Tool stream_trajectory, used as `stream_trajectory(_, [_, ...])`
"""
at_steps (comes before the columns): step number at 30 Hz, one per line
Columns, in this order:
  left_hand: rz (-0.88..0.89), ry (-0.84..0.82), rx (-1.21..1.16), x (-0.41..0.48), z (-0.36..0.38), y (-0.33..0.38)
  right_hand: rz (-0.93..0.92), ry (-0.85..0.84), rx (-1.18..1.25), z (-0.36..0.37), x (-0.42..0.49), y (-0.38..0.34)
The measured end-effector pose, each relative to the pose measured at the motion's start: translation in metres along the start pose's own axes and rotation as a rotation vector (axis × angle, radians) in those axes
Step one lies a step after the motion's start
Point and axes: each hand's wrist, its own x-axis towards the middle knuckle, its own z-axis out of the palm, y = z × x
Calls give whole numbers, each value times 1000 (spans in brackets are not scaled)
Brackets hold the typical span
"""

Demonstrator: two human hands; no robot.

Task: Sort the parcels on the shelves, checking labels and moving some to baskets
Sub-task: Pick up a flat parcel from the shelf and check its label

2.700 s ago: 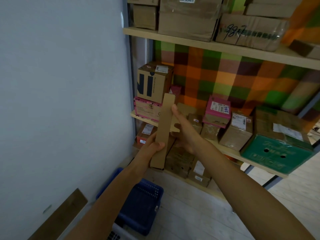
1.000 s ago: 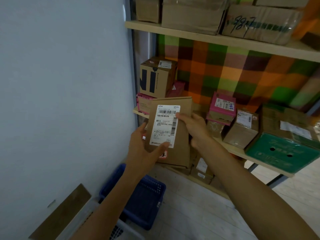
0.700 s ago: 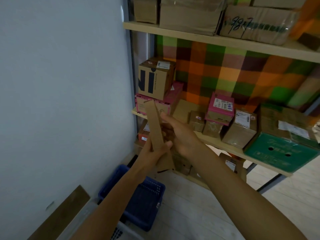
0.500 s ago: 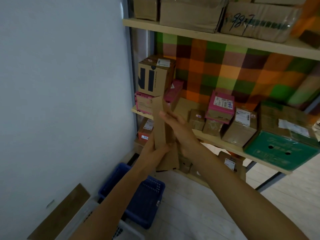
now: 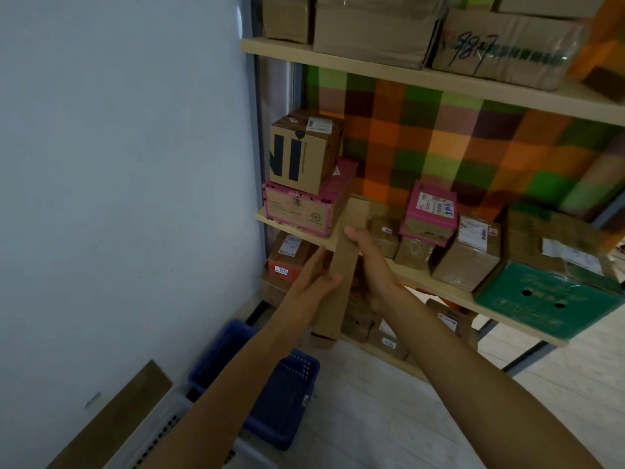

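A flat brown cardboard parcel [image 5: 341, 265] stands on edge between my two hands, its narrow side toward me and its upper end at the front of the middle shelf [image 5: 436, 282]. My left hand [image 5: 313, 282] holds its left face, thumb across the narrow edge. My right hand [image 5: 373, 262] grips it from the right, thumb on top. Its label is hidden. A blue basket [image 5: 291, 401] sits on the floor below my arms.
The middle shelf holds a brown box [image 5: 301, 150] on a pink-trimmed box [image 5: 301, 211], a pink parcel [image 5: 431, 211], small brown boxes and a green box [image 5: 541, 299]. More parcels fill the upper and lower shelves. A white wall is at the left, a white basket [image 5: 159, 438] at bottom left.
A second ago the parcel's labelled face was toward me. I have since turned it edge-on and moved it up toward the middle shelf beside the pink-trimmed box.
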Motion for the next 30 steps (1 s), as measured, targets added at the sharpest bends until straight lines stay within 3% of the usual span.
stream_trajectory(7, [-229, -169, -118, -5, -11, -6, -8, -8, -36, 2, 2, -5])
stream_trajectory(12, [-180, -51, -287, -1, -16, -16, 36, -74, -80, 4, 0, -6])
stream_trajectory(18, [-143, -102, -637, -9, -26, -18, 137, -76, 191, -14, 10, -2])
stream_trajectory(21, [-175, 49, -544, -6, -33, -17, 155, 10, 249, -22, 16, 1])
stream_trajectory(25, [-140, 122, -132, 0, -45, -6, 77, 131, 248, -29, 22, 1])
stream_trajectory(27, [-147, 114, 45, -3, -43, -6, 71, 134, 224, -28, 23, 1])
stream_trajectory(30, [-141, 176, 63, -7, -43, -15, 93, 43, 166, -23, 19, -3])
